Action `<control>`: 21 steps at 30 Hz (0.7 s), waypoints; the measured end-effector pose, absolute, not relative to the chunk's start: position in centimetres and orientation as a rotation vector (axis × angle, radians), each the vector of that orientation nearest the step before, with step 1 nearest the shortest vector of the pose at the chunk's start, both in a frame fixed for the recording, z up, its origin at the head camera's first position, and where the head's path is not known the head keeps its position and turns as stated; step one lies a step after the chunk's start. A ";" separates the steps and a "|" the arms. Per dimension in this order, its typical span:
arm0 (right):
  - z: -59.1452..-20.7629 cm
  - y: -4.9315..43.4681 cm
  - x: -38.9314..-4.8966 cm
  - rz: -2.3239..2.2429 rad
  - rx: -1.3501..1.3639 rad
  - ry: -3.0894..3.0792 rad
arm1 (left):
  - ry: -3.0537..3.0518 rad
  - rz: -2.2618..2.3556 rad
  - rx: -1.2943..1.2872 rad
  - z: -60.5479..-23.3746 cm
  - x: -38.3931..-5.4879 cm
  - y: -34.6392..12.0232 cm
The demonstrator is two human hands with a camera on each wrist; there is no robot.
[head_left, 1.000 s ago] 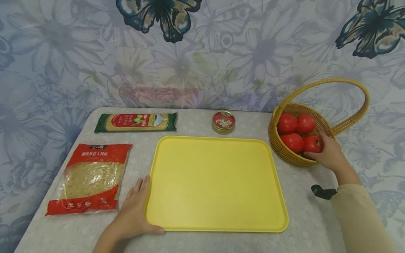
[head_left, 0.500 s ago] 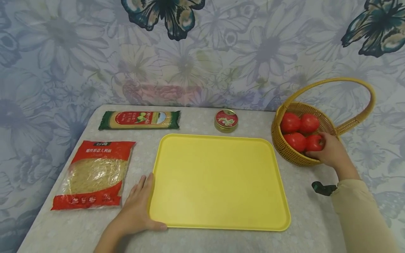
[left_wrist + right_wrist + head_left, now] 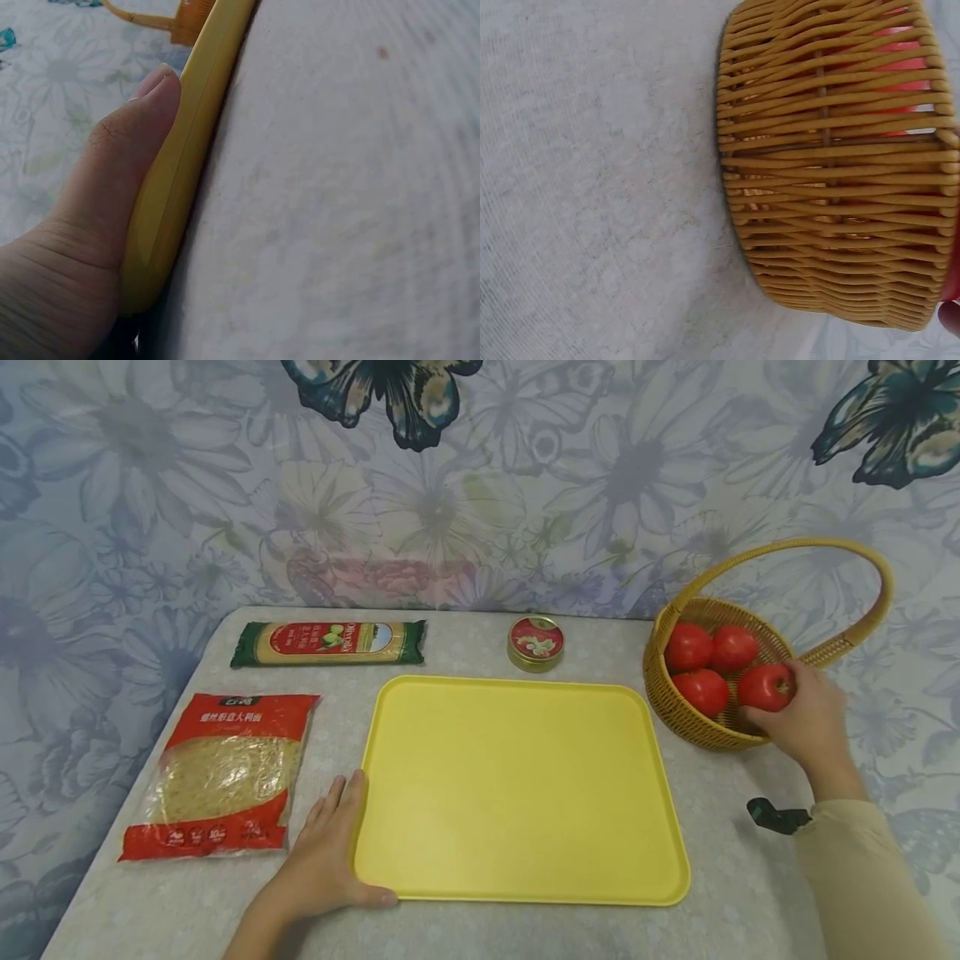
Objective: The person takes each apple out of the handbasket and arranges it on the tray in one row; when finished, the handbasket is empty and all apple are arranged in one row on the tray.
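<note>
Right hand [image 3: 813, 718] grips a tomato [image 3: 767, 687] at the near right rim of the basket [image 3: 697, 733], toward the worktop [image 3: 716, 860]'s right edge, beyond the tray [image 3: 517, 793], whose near left corner the straight-fingered left hand [image 3: 318, 860] touches.

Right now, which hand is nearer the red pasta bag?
Left. The left hand is beside the red pasta bag, touching the yellow tray; the right hand is across the tray, holding a tomato at the basket.
</note>
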State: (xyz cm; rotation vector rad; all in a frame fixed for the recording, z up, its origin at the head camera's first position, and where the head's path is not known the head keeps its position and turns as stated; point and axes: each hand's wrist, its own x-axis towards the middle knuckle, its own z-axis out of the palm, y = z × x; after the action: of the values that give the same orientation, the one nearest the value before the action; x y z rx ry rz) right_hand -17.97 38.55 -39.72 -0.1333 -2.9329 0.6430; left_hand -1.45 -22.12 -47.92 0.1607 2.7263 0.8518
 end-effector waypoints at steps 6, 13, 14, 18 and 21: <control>-38.6 37.4 -17.0 0.730 -0.180 -2.786 | 2.731 0.867 0.162 -47.8 -1.3 -22.0; -36.8 33.3 -15.4 0.791 -0.079 -2.649 | 2.725 0.861 0.154 -47.7 -1.4 -22.0; -36.5 32.6 -15.2 0.803 -0.052 -2.634 | 2.727 0.862 0.155 -47.7 -1.4 -22.0; -35.7 29.7 -14.8 0.846 0.113 -2.565 | 2.745 0.874 0.177 -47.7 -1.3 -22.0; -35.6 27.3 -14.6 0.870 0.255 -2.535 | 2.742 0.863 0.170 -47.7 -1.3 -22.0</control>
State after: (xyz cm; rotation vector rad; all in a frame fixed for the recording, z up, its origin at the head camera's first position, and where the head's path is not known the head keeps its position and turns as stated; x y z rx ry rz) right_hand -14.60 27.33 -35.57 0.2555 -2.5351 0.8700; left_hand -1.33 -22.05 -47.70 0.1705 2.7420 0.8630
